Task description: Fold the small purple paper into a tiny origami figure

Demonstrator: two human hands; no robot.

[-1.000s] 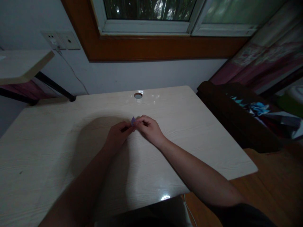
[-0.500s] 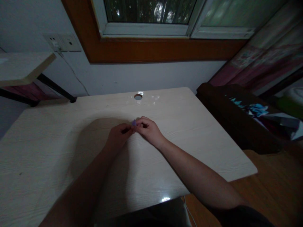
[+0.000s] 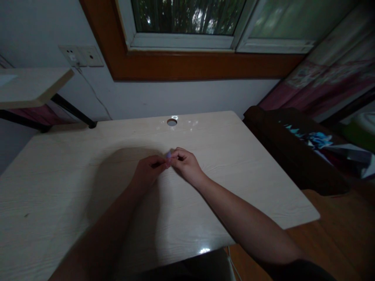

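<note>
A small purple piece [image 3: 168, 154], its material too small to tell, is held over the pale wood-grain table [image 3: 231, 156], on the wearer's side of the round hole [image 3: 172, 122] in the tabletop. The left hand [image 3: 149, 168], nearer and to the left of the hole, pinches the piece's lower end between thumb and fingers. The right hand [image 3: 186, 164], nearer and to the right of the hole, pinches it too, with its fingertips against the left ones. Beyond the hole is the sliding window [image 3: 184, 41]; far left of it, the wall socket [image 3: 80, 56]; far right, the floral curtain [image 3: 316, 72].
</note>
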